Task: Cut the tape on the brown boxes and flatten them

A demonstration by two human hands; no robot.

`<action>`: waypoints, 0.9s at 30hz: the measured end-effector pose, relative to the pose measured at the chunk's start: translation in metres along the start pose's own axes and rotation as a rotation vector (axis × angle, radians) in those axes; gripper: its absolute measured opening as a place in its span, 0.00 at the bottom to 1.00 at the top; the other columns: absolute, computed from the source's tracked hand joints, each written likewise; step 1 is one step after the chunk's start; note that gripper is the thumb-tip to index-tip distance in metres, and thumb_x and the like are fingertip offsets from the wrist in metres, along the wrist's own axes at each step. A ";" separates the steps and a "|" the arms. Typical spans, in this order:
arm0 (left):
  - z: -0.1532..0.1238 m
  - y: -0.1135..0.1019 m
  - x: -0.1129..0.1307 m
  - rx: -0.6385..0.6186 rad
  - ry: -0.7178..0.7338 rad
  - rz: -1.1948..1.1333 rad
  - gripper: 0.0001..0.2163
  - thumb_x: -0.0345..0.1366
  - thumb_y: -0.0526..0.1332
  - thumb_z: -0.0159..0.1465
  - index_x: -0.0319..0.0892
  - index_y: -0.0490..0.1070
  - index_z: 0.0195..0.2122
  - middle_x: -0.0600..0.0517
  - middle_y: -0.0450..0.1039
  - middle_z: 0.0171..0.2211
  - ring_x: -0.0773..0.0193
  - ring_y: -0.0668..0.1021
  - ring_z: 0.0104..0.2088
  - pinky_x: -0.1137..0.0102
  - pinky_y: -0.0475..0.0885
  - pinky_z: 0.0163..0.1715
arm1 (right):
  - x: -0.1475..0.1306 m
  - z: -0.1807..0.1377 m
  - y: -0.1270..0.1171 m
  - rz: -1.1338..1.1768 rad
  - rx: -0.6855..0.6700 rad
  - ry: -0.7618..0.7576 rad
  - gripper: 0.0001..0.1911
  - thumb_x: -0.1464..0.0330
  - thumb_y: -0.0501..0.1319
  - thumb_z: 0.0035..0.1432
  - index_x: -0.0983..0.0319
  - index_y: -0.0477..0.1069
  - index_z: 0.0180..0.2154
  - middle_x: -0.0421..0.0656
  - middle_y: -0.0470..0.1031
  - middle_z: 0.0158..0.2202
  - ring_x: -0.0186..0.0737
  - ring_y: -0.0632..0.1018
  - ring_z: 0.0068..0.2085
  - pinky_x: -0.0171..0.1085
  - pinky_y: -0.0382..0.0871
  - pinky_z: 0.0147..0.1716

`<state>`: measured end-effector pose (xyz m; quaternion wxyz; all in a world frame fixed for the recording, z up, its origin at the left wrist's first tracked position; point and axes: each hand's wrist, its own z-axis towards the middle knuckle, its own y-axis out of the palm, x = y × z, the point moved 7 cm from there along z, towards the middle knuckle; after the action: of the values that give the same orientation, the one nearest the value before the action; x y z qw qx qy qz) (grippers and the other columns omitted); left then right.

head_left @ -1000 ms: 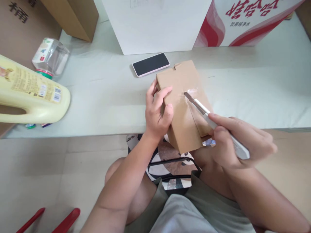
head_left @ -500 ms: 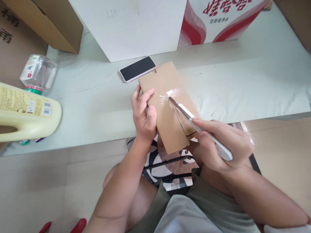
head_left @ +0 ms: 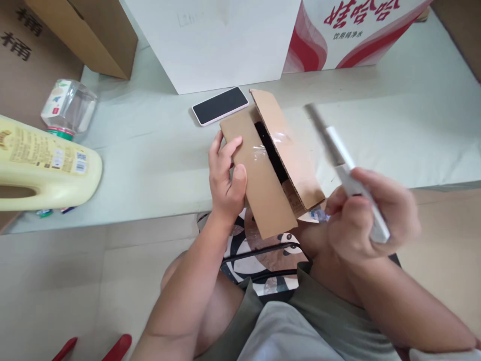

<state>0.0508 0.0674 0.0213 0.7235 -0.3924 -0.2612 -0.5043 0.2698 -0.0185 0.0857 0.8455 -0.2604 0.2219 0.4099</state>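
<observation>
A small brown cardboard box [head_left: 259,185] is gripped along its left side by my left hand [head_left: 227,180], thumb and fingers on its top flap. Its right flap stands partly raised, and a dark gap shows between the two flaps. Bits of torn clear tape cling to both. To the right of the box, my right hand [head_left: 370,215] is closed around the white handle of a utility knife [head_left: 338,153], whose blade points up and left, apart from the cardboard. The knife is slightly blurred. What lies inside the box is too dark to make out.
A phone [head_left: 220,106] lies on the covered table [head_left: 150,165] behind the box. Farther back stand a white box [head_left: 221,45] and a red-and-white carton [head_left: 345,40]. At left are a yellow jug [head_left: 67,175] and a clear plastic bottle [head_left: 73,105]. A panda-patterned bag [head_left: 259,250] is below.
The knife blade has left the seam as my right hand moved right and away. The right flap of the box has lifted, opening a gap. My left hand keeps its hold.
</observation>
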 end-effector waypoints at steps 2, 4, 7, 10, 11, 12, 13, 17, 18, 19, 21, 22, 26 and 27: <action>0.001 -0.003 -0.004 -0.016 -0.043 -0.037 0.23 0.54 0.52 0.73 0.51 0.69 0.63 0.45 0.62 0.70 0.48 0.61 0.73 0.53 0.56 0.72 | 0.010 0.007 -0.004 -0.072 0.071 -0.005 0.11 0.65 0.60 0.67 0.53 0.74 0.50 0.36 0.68 0.24 0.33 0.70 0.21 0.35 0.60 0.17; 0.003 -0.007 -0.011 -0.021 -0.110 -0.096 0.24 0.55 0.54 0.72 0.52 0.70 0.63 0.47 0.61 0.71 0.49 0.60 0.74 0.54 0.56 0.73 | 0.036 0.013 0.005 -0.223 -0.055 0.117 0.08 0.65 0.60 0.67 0.55 0.74 0.46 0.39 0.72 0.28 0.36 0.74 0.26 0.38 0.68 0.25; 0.007 -0.015 -0.024 -0.006 -0.253 -0.223 0.24 0.56 0.59 0.69 0.55 0.71 0.62 0.51 0.64 0.70 0.49 0.62 0.73 0.55 0.60 0.72 | 0.081 0.011 0.023 -0.465 -0.332 0.326 0.14 0.62 0.60 0.64 0.58 0.74 0.50 0.47 0.77 0.38 0.44 0.78 0.37 0.47 0.76 0.39; 0.010 -0.022 -0.042 0.067 -0.452 -0.348 0.22 0.53 0.63 0.66 0.57 0.72 0.60 0.53 0.69 0.66 0.49 0.71 0.67 0.55 0.70 0.65 | 0.117 -0.003 0.038 -0.604 -0.595 0.523 0.28 0.61 0.60 0.60 0.61 0.71 0.61 0.53 0.78 0.45 0.53 0.79 0.43 0.54 0.76 0.45; 0.010 -0.024 -0.049 0.098 -0.528 -0.376 0.22 0.51 0.65 0.65 0.56 0.73 0.59 0.53 0.72 0.64 0.49 0.74 0.64 0.56 0.74 0.61 | 0.125 -0.008 0.041 -0.624 -0.669 0.574 0.32 0.60 0.60 0.59 0.63 0.69 0.64 0.56 0.78 0.47 0.57 0.79 0.45 0.57 0.76 0.46; 0.009 -0.025 -0.056 0.128 -0.610 -0.396 0.21 0.49 0.67 0.63 0.55 0.75 0.56 0.52 0.75 0.61 0.49 0.77 0.61 0.57 0.77 0.57 | 0.130 -0.013 0.043 -0.631 -0.719 0.607 0.35 0.60 0.60 0.59 0.64 0.67 0.66 0.58 0.77 0.50 0.60 0.79 0.48 0.59 0.76 0.47; 0.007 -0.026 -0.063 0.156 -0.690 -0.411 0.19 0.46 0.69 0.60 0.53 0.77 0.53 0.51 0.77 0.57 0.50 0.79 0.58 0.59 0.79 0.53 | 0.132 -0.015 0.044 -0.627 -0.738 0.621 0.37 0.61 0.59 0.59 0.64 0.64 0.68 0.61 0.76 0.54 0.62 0.79 0.51 0.61 0.75 0.49; 0.002 -0.032 -0.072 0.312 -0.886 -0.550 0.12 0.45 0.68 0.57 0.45 0.78 0.38 0.49 0.82 0.42 0.51 0.82 0.51 0.63 0.81 0.46 | 0.129 -0.014 0.040 -0.571 -0.669 0.569 0.28 0.65 0.56 0.58 0.65 0.75 0.59 0.61 0.69 0.64 0.66 0.71 0.64 0.65 0.65 0.63; 0.003 -0.032 -0.069 0.323 -0.893 -0.609 0.13 0.48 0.66 0.57 0.44 0.78 0.36 0.48 0.82 0.40 0.50 0.82 0.51 0.62 0.81 0.46 | 0.127 -0.014 0.041 -0.535 -0.685 0.562 0.24 0.66 0.55 0.58 0.64 0.79 0.52 0.59 0.72 0.62 0.65 0.70 0.66 0.65 0.62 0.66; 0.004 -0.032 -0.065 0.313 -0.887 -0.660 0.16 0.51 0.65 0.58 0.43 0.77 0.36 0.46 0.82 0.38 0.48 0.82 0.52 0.61 0.81 0.46 | 0.124 -0.015 0.043 -0.478 -0.718 0.567 0.21 0.67 0.55 0.57 0.63 0.82 0.46 0.57 0.74 0.59 0.64 0.70 0.67 0.64 0.60 0.68; 0.008 -0.031 -0.055 0.252 -0.853 -0.714 0.21 0.56 0.66 0.56 0.41 0.77 0.37 0.44 0.81 0.37 0.45 0.81 0.54 0.58 0.80 0.47 | 0.117 -0.017 0.047 -0.284 -0.780 0.621 0.18 0.68 0.54 0.56 0.60 0.82 0.40 0.52 0.76 0.58 0.61 0.71 0.66 0.62 0.60 0.69; 0.009 -0.030 -0.051 0.222 -0.841 -0.715 0.23 0.58 0.68 0.53 0.41 0.77 0.37 0.44 0.81 0.37 0.44 0.81 0.54 0.57 0.80 0.47 | 0.112 -0.018 0.048 -0.161 -0.778 0.664 0.19 0.68 0.54 0.56 0.59 0.82 0.41 0.49 0.76 0.58 0.59 0.72 0.66 0.61 0.62 0.68; 0.003 -0.029 -0.051 0.163 -0.907 -0.659 0.29 0.60 0.74 0.45 0.41 0.77 0.37 0.46 0.80 0.38 0.46 0.82 0.48 0.60 0.78 0.45 | 0.098 -0.012 0.042 0.288 -0.532 0.742 0.27 0.69 0.54 0.54 0.52 0.74 0.55 0.40 0.76 0.60 0.53 0.73 0.64 0.56 0.68 0.65; 0.002 -0.027 -0.053 0.155 -0.928 -0.644 0.30 0.61 0.74 0.44 0.41 0.78 0.38 0.46 0.80 0.39 0.47 0.82 0.47 0.60 0.77 0.44 | 0.096 -0.012 0.040 0.356 -0.486 0.728 0.29 0.69 0.55 0.53 0.51 0.71 0.58 0.39 0.75 0.61 0.52 0.73 0.65 0.55 0.68 0.65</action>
<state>0.0064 0.0915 -0.0101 0.3695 -0.4191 -0.6944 -0.4536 0.2898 0.0509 0.0097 0.5439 -0.5353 0.4430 0.4705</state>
